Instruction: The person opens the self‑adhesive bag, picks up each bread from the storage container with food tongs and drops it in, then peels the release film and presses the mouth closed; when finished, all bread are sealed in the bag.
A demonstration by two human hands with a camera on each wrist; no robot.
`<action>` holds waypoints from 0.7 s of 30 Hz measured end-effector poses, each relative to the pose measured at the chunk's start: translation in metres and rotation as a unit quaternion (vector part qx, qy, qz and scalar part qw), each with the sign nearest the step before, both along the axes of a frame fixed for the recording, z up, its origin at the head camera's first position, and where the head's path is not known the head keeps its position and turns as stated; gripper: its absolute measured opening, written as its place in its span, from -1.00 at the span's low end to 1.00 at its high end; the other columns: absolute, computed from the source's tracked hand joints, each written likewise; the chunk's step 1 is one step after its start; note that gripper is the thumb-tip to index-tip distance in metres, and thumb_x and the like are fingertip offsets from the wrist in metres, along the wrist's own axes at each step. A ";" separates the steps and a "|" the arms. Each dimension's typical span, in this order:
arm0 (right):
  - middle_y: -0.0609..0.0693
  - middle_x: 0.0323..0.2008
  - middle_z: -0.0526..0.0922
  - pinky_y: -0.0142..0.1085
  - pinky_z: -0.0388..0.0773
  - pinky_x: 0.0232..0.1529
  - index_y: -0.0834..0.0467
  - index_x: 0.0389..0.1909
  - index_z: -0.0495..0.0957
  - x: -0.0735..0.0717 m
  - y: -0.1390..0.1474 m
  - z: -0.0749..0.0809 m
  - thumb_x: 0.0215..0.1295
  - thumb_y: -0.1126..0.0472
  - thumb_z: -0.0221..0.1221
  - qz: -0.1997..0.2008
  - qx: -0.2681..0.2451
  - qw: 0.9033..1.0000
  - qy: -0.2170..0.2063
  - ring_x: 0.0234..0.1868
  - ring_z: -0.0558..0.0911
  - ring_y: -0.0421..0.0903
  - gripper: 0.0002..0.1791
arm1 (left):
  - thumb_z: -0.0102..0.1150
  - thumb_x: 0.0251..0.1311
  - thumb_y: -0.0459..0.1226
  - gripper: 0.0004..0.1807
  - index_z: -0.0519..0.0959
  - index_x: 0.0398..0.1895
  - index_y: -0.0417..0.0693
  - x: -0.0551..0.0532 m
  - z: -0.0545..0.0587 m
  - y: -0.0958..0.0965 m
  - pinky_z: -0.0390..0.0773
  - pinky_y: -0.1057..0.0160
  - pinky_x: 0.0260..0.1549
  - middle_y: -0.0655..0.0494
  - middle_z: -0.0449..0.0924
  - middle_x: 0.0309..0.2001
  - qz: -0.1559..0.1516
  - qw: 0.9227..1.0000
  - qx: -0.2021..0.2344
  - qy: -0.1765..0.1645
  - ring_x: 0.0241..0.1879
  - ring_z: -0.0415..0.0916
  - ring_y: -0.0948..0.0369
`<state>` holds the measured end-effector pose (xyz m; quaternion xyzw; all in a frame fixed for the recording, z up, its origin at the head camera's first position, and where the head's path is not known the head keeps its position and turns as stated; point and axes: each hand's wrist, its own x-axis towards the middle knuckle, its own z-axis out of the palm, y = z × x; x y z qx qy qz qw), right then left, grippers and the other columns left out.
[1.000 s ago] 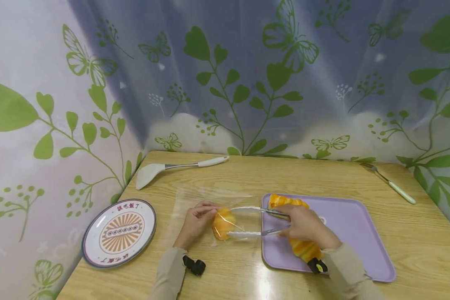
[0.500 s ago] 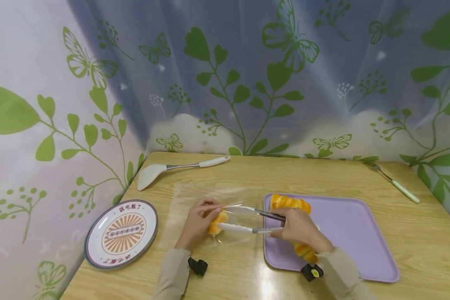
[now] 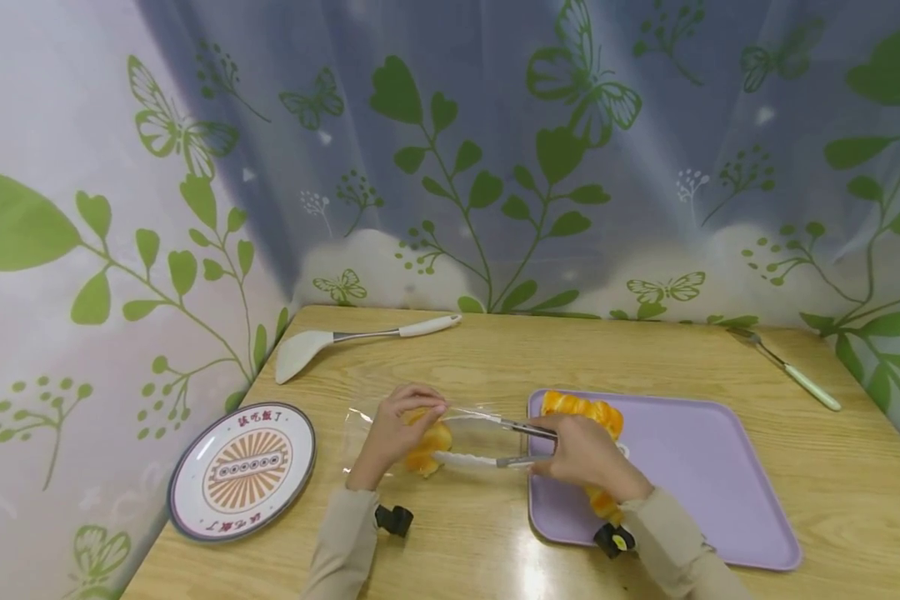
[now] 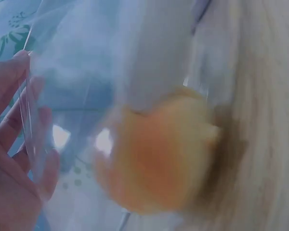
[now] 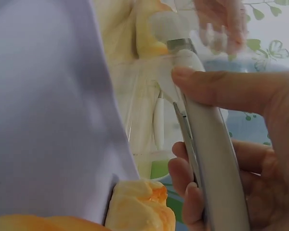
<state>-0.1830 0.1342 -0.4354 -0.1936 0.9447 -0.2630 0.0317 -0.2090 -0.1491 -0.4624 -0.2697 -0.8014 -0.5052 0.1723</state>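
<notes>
A clear plastic bag [image 3: 357, 437] encloses a small golden bread roll [image 3: 437, 442], which looks rounded and orange-brown in the left wrist view. With the thumb on one side of the film and fingers on the other, my left hand [image 3: 396, 432] pinches the bag right beside the roll. My right hand [image 3: 588, 457] grips a pair of tongs [image 3: 467, 458] with white tips and metal arms. Those arms reach into the bag from the right, one tip at the roll's lower side. The far tip overlaps my left fingers in the head view.
A purple tray [image 3: 697, 475] under my right forearm bears a twisted bread [image 3: 588, 410] and another bread [image 3: 603, 504] partly hidden. A patterned plate [image 3: 243, 467] lies left. A white spatula [image 3: 303, 354] and a fork [image 3: 802, 383] lie behind.
The tongs and roll have shifted left, further into the bag, and my right hand has followed. My left hand has risen slightly, and the bag's left end now looks lifted and crumpled.
</notes>
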 end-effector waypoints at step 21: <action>0.06 -0.29 0.69 -0.34 0.44 -0.38 0.19 0.06 0.63 -0.011 0.019 0.003 -0.11 0.03 0.51 0.046 -0.032 0.998 0.027 -0.42 0.45 -0.20 -0.35 | 0.24 0.25 -0.31 -0.83 0.73 -0.21 -0.23 0.004 0.004 -0.021 0.51 0.11 0.19 -0.11 0.72 -0.11 0.011 0.989 0.020 -0.148 -0.03 0.61 0.25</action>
